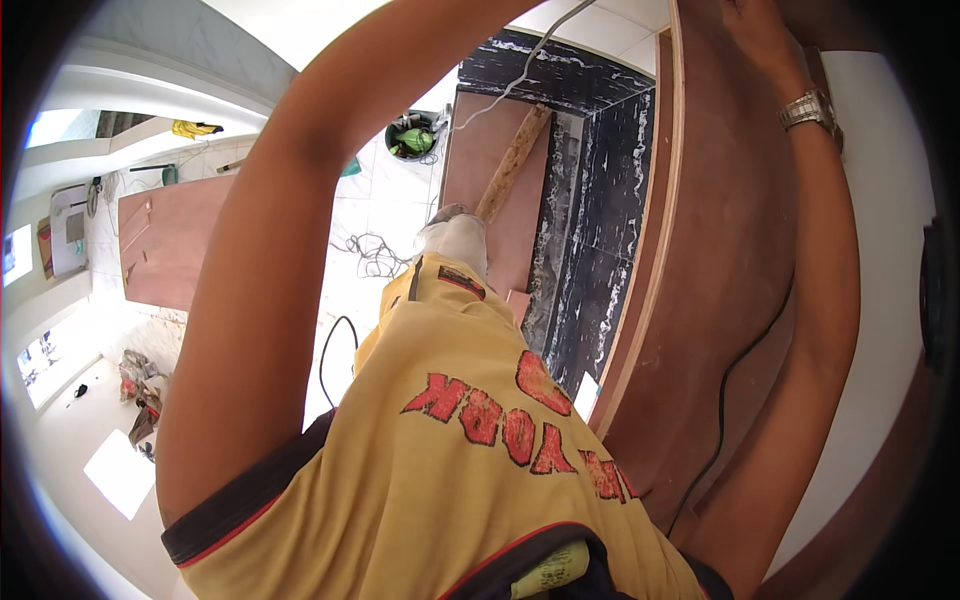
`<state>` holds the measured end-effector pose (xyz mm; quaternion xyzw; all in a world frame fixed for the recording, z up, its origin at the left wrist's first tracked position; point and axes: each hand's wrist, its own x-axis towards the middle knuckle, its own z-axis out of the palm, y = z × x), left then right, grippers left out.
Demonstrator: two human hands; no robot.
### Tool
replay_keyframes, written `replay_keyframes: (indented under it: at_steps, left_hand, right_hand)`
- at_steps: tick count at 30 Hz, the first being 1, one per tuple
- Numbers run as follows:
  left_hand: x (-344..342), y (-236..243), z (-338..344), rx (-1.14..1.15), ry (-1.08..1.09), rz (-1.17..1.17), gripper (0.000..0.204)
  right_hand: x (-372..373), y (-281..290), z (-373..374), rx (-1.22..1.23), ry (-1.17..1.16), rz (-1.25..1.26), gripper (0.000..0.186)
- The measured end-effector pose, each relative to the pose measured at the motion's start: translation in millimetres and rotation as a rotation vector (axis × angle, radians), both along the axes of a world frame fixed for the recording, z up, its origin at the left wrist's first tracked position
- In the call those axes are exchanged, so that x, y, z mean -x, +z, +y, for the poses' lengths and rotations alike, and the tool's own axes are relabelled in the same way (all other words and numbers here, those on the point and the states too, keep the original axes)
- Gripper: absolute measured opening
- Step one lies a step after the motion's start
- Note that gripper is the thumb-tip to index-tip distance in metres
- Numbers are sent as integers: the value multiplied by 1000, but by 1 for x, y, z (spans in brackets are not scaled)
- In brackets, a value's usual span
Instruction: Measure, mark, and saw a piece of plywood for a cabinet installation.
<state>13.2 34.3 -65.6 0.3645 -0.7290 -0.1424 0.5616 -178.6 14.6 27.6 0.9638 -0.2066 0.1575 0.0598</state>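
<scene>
Both of my arms are raised. My left forearm (400, 60) runs out past the top edge, so that hand lies outside the picture. At the upper right, my right hand (760, 40) is against or just over a tall brown board (730, 200) with a pale edge. The top edge cuts off its fingers, and whether they grip anything is hidden. A metal wristwatch (808, 110) circles that wrist. Below it, a black cable (722, 400) hangs across the board. A thin grey cable (530, 65) comes down from the top middle.
Below me, a rough wooden plank (515, 160) leans over a brown sheet (460, 150) beside black marbled panels (610, 180). Left of them are a dark tub (412, 135) with green contents and tangled wire (372, 255) on the floor. Another brown sheet (170, 240) lies farther left.
</scene>
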Motion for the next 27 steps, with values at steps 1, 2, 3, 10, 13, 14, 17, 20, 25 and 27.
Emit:
replay_keyframes:
  at_steps: [1, 2, 3, 10, 13, 14, 17, 20, 25, 27]
  left_hand:
    - [7, 0, 15, -342, 266, 9, 37]
    - [-4, -10, 27, -358, 295, -7, 33]
    - [-26, -33, 49, -393, 367, -16, 30]
    - [-152, -289, 145, -776, 1091, -183, 27]
    - [-254, -406, 292, -1147, 1260, -354, 24]
    - [-261, -417, 294, -1193, 1154, -611, 30]
    - [-327, -412, 283, -1717, 1110, 35, 47]
    - [-416, -362, 249, -1433, 1253, 3, 57]
    - [-461, -211, 101, -445, 1204, 307, 36]
    - [-418, -115, 77, -12, 1057, 327, 39]
  right_hand:
    - [6, 1, -4, 9, -30, -3, 28]
    - [3, 0, -4, -21, -125, -2, 25]
    - [-12, -8, -6, -70, -177, 4, 23]
    - [70, -11, -155, -147, -248, -100, 44]
    - [67, -2, -175, 6, -304, -118, 35]
    - [84, -2, -177, 27, -443, -50, 35]
    - [125, 0, -190, 58, -506, 10, 38]
    - [122, -12, -189, 89, -473, 9, 39]
    - [106, -12, -171, -189, -669, -12, 42]
    - [102, -13, -169, -264, -710, -46, 43]
